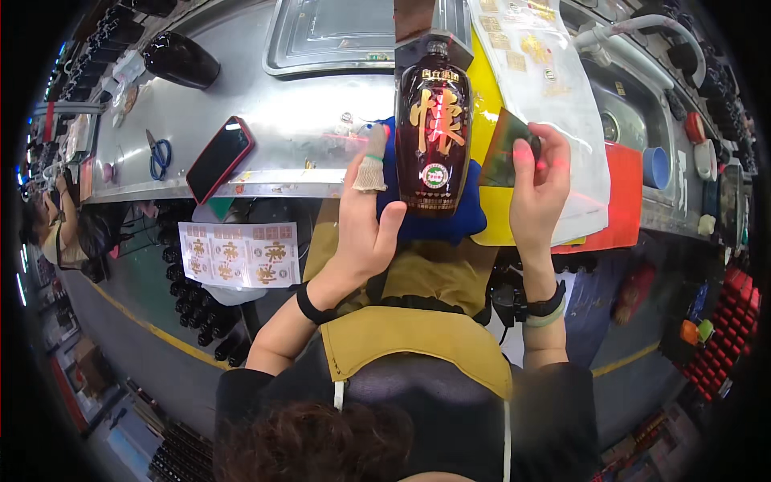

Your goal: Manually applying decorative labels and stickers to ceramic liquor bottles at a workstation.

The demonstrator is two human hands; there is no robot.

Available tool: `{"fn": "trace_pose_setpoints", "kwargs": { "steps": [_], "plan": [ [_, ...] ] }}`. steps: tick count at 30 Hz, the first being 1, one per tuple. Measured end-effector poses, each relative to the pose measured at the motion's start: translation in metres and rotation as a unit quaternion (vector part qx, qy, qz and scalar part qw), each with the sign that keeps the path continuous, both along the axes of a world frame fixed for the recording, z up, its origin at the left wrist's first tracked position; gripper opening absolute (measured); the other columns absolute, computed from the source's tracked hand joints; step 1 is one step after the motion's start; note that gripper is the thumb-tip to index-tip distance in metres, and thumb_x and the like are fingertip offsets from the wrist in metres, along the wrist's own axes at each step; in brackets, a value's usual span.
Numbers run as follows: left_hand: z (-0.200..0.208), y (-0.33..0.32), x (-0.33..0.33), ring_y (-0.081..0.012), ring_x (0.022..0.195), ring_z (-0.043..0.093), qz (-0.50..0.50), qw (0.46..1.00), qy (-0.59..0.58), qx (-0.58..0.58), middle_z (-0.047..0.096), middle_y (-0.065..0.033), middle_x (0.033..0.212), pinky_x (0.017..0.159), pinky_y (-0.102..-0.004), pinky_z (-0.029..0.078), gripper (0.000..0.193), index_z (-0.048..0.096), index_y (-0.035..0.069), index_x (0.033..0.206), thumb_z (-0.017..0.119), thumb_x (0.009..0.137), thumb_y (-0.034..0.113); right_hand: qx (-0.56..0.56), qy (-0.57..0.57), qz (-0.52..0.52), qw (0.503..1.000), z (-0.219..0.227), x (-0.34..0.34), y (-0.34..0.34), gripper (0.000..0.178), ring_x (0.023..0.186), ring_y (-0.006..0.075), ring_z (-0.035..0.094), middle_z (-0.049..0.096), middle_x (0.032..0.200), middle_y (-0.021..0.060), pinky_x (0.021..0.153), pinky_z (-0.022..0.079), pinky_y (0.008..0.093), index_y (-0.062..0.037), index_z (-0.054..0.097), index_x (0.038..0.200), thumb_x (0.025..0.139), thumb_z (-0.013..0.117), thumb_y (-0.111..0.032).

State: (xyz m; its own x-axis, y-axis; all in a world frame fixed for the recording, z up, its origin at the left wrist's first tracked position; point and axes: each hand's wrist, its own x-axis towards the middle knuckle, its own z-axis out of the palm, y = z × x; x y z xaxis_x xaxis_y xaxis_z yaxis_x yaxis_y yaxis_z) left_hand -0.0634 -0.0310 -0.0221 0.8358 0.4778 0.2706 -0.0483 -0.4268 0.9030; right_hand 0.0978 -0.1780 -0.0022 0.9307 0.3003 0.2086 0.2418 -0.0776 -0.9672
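Note:
A dark red glass bottle (434, 120) with gold characters and a round green-and-white emblem lies on a blue cloth (472, 217), its neck pointing away from me. Left of it is my left hand (361, 233), fingers stretched out and thumb apart, holding nothing. A knitted finger cover (370, 174) sits on one of its fingers, close to the bottle's side. To the right, my right hand (540, 181) pinches a dark green, see-through plastic piece (503, 149) between thumb and fingers. Red laser light falls across the bottle and both hands.
Left on the metal bench are a phone (221, 159), blue-handled scissors (160, 157) and another dark bottle (181, 59). A sticker sheet (241, 255) hangs below the edge. At right lie white sheets with gold stickers (554, 104), a red sheet (614, 205) and a blue cup (655, 167).

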Motion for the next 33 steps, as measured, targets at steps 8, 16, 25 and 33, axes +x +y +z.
{"fn": "trace_pose_setpoints", "kwargs": {
  "steps": [8,16,25,33],
  "plan": [
    [0.014,0.004,0.023,-0.0505,0.132,0.042,0.011,0.971,0.033,0.237,0.034,-0.0319,0.157,0.112,-0.0543,0.035,0.089,0.044,-0.008,0.147,0.064,0.091,0.058,-0.056,0.069,0.024,0.996,0.011,0.014,0.03,0.018,0.065,0.0094,0.053,0.062,0.082,0.0021,0.06,0.046,0.0273,-0.0004,0.062,0.113,0.096,0.066,-0.005],
    [0.032,-0.007,0.031,-0.0514,0.131,0.043,0.012,0.952,0.077,0.295,0.039,-0.0354,0.149,0.11,-0.0555,0.037,0.085,0.053,0.003,0.146,0.071,0.083,0.059,-0.026,0.016,0.1,0.994,-0.002,0.023,0.026,0.017,0.064,0.0063,0.05,0.061,0.081,0.0011,0.059,0.043,0.0239,-0.0011,0.063,0.114,0.097,0.065,-0.006],
    [0.052,-0.028,0.049,-0.0563,0.125,0.05,0.029,0.886,0.198,0.419,0.039,-0.0494,0.138,0.105,-0.0488,0.047,0.09,0.063,0.018,0.137,0.081,0.06,0.061,-0.022,-0.004,0.035,0.999,-0.013,0.039,0.003,0.02,0.07,0.0028,0.052,0.06,0.081,-0.0019,0.06,0.043,0.0203,0.001,0.062,0.119,0.102,0.061,-0.009],
    [0.064,-0.027,0.059,-0.052,0.117,0.054,0.042,0.89,0.203,0.406,0.047,-0.0454,0.132,0.1,-0.0454,0.05,0.09,0.062,0.013,0.134,0.081,0.061,0.061,0.031,0.057,0.036,0.997,-0.005,0.03,0.0,0.021,0.079,0.0023,0.054,0.061,0.094,0.0,0.066,0.045,0.0188,0.0018,0.06,0.121,0.103,0.059,-0.009]
  ]
}}
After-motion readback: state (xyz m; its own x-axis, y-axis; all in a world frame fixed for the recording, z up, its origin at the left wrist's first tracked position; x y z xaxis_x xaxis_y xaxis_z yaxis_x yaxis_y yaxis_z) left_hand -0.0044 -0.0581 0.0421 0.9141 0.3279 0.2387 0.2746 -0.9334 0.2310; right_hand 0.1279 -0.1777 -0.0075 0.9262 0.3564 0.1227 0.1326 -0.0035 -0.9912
